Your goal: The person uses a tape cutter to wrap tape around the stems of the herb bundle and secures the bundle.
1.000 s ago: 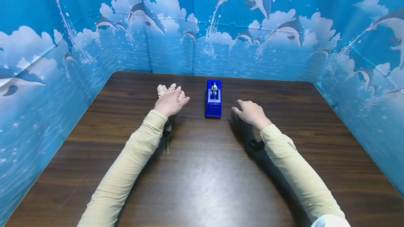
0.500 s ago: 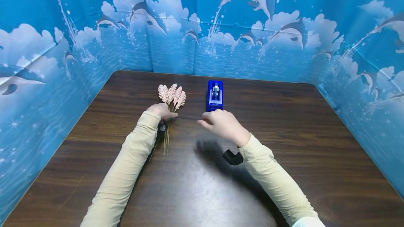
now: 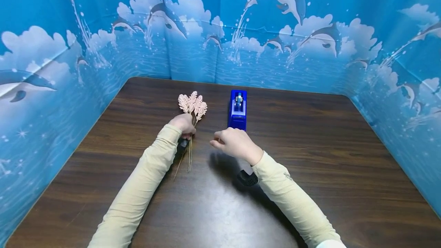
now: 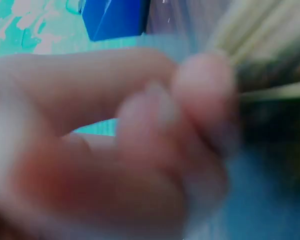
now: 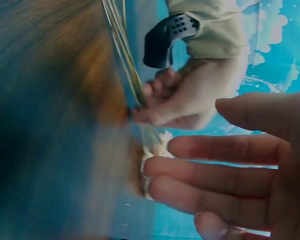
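Observation:
A bunch of pale pink flowers [image 3: 193, 105] on long thin stems lies toward the back left of the table in the head view. My left hand [image 3: 184, 124] pinches its stems just below the blooms. Blurred stems [image 4: 260, 30] run past the curled fingertips in the left wrist view. My right hand [image 3: 237, 144] hovers to the right of the bunch, holding nothing. Its fingers [image 5: 215, 170] are extended in the right wrist view, pointing toward the left hand and flowers. A blue tape dispenser [image 3: 237, 114] stands just behind the right hand, which overlaps its front end.
A dark wooden table [image 3: 310, 144] carries everything. Blue dolphin-print curtain [image 3: 193, 60] encloses its back and sides. Black wrist cameras, such as the right one [image 3: 247, 178], hang under both wrists.
My left hand has drawn back from over the blooms to the stems and now grips them. My right hand has come leftward, in front of the tape dispenser.

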A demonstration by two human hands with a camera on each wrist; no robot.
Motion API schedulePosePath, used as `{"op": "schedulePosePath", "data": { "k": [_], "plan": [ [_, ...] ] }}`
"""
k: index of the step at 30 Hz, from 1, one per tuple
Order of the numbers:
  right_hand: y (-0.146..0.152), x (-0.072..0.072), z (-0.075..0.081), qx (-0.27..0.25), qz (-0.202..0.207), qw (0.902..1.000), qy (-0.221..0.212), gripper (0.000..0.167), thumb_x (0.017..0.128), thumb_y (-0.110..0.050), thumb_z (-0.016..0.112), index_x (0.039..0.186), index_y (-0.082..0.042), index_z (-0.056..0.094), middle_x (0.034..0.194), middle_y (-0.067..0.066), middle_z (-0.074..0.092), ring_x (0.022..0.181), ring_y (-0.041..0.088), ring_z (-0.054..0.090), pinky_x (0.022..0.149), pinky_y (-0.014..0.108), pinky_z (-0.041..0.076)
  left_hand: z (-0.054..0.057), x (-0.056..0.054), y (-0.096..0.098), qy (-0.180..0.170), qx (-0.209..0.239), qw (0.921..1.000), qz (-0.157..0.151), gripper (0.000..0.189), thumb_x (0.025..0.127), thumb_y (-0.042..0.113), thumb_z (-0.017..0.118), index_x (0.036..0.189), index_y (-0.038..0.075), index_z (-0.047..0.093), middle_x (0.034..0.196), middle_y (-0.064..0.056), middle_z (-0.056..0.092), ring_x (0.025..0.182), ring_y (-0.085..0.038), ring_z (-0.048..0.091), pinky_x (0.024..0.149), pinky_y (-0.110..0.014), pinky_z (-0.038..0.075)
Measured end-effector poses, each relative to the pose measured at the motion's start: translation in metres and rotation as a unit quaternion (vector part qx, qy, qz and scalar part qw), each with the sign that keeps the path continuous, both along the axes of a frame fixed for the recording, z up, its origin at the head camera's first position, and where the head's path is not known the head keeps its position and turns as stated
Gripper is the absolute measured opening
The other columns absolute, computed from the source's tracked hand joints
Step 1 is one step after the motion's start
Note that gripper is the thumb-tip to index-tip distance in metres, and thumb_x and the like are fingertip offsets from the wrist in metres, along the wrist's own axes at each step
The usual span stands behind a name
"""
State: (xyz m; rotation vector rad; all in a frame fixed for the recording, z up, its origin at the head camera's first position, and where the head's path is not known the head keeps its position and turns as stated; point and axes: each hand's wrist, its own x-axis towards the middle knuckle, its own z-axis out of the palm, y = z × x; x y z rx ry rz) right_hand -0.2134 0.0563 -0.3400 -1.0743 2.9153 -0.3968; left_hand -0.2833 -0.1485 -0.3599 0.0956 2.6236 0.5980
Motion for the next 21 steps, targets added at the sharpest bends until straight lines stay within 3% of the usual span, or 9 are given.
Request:
{"op": "schedulePosePath", "data": {
  "k": [6, 10, 12, 14, 16, 21],
  "plan": [
    [-0.007, -0.008, -0.018, -0.015, 0.002, 0.9997, -0.020, 0.026, 0.096, -0.033, 0.058, 0.093, -0.010, 0.069, 0.076, 0.000, 0.069, 0.063, 0.012, 0.060, 0.057, 0.030, 0.048, 0.002, -0.001, 0.011, 0.017, 0.099, 0.9946, 0.025, 0.022, 0.091, 0.005, 0.055, 0.070, 0.002, 0.059, 0.047, 0.003, 0.057, 0.038, -0.004, 0.055, 0.051, -0.021, 0.052],
    [-0.011, -0.011, -0.026, -0.037, -0.004, 0.9990, -0.023, 0.032, 0.097, -0.036, 0.057, 0.098, -0.005, 0.065, 0.072, 0.004, 0.067, 0.059, 0.014, 0.059, 0.054, 0.030, 0.047, 0.010, 0.001, 0.019, 0.039, 0.174, 0.9832, 0.039, 0.025, 0.095, 0.009, 0.054, 0.071, 0.001, 0.059, 0.050, 0.003, 0.058, 0.039, -0.004, 0.056, 0.056, -0.026, 0.056],
    [-0.012, -0.011, -0.028, -0.054, -0.012, 0.9982, -0.023, 0.034, 0.096, -0.037, 0.058, 0.101, -0.004, 0.062, 0.066, 0.003, 0.062, 0.054, 0.013, 0.056, 0.049, 0.028, 0.043, 0.016, 0.004, 0.023, 0.057, 0.215, 0.9739, 0.048, 0.025, 0.096, 0.011, 0.053, 0.075, 0.000, 0.059, 0.052, 0.003, 0.058, 0.040, -0.004, 0.057, 0.059, -0.030, 0.057],
    [-0.011, -0.013, -0.028, -0.076, -0.022, 0.9965, -0.026, 0.036, 0.095, -0.036, 0.060, 0.108, -0.002, 0.057, 0.062, 0.002, 0.057, 0.050, 0.012, 0.052, 0.047, 0.026, 0.038, 0.022, 0.006, 0.026, 0.082, 0.261, 0.9602, 0.054, 0.023, 0.097, 0.012, 0.053, 0.080, -0.003, 0.060, 0.053, 0.003, 0.059, 0.041, -0.004, 0.057, 0.062, -0.034, 0.058],
    [-0.010, -0.015, -0.027, -0.100, -0.031, 0.9942, -0.026, 0.034, 0.095, -0.030, 0.061, 0.112, -0.002, 0.054, 0.062, 0.002, 0.056, 0.050, 0.011, 0.050, 0.046, 0.024, 0.036, 0.028, 0.009, 0.029, 0.109, 0.313, 0.9413, 0.066, 0.022, 0.097, 0.012, 0.053, 0.086, -0.007, 0.059, 0.054, 0.004, 0.059, 0.042, -0.004, 0.058, 0.062, -0.034, 0.058],
    [0.002, -0.025, -0.019, -0.184, -0.031, 0.9786, -0.088, 0.022, 0.097, -0.008, 0.053, 0.118, -0.002, 0.053, 0.067, 0.006, 0.064, 0.055, 0.014, 0.060, 0.052, 0.021, 0.045, 0.035, 0.014, 0.037, 0.160, 0.436, 0.8783, 0.112, 0.023, 0.096, 0.012, 0.056, 0.095, -0.011, 0.057, 0.055, 0.005, 0.061, 0.045, -0.005, 0.059, 0.056, -0.027, 0.056]
  ]
}}
